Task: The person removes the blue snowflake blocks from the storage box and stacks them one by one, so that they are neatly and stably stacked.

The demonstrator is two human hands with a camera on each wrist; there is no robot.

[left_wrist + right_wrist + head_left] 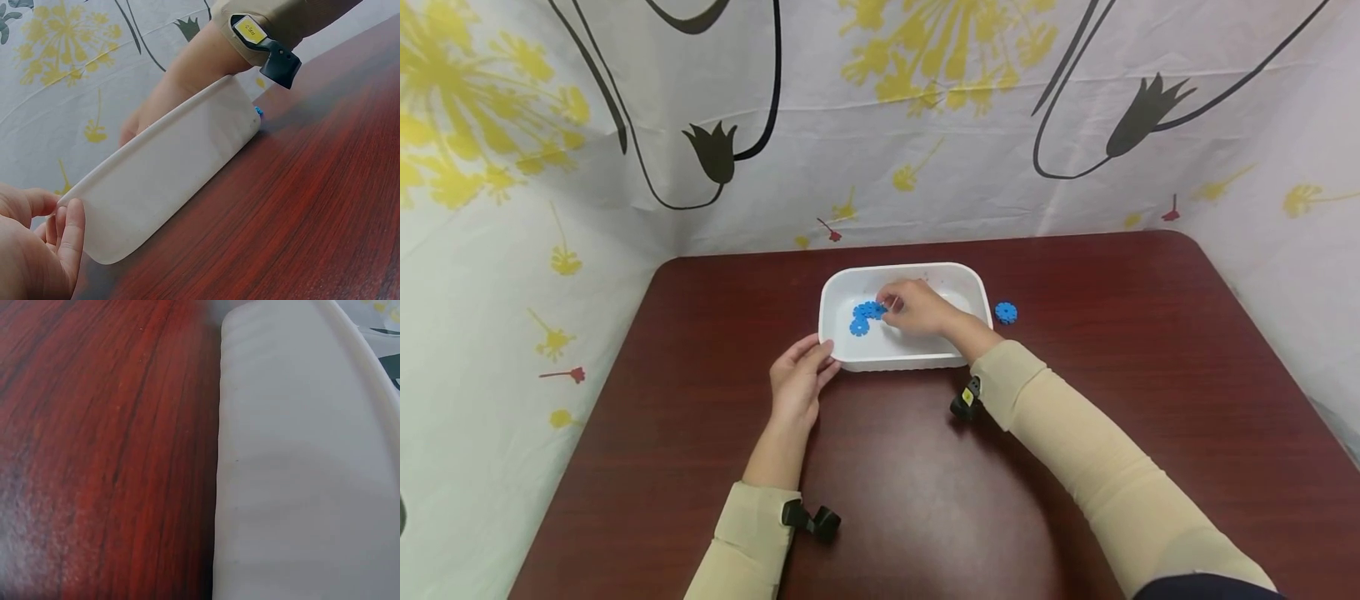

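Note:
A shallow white plastic tray (887, 364) stands on the table. Inside it, toward the left, lies a small cluster of blue notched plastic discs (860, 326), partly overlapping. My left hand (797, 379) grips the tray's near left corner, thumb over the rim and fingers against the outer wall; the left wrist view shows this hold on the tray wall (169, 169). Reaching over the near right rim, my right hand (919, 310) pinches a blue disc at the cluster's right edge between thumb and fingertips. The right wrist view shows only the tray's outer side (294, 456), not the hand.
One more blue disc (1006, 312) lies on the dark red wooden table (910, 467), just right of the tray. A patterned white cloth (880, 192) hangs behind the table and along its sides. Small black cameras are strapped at both wrists.

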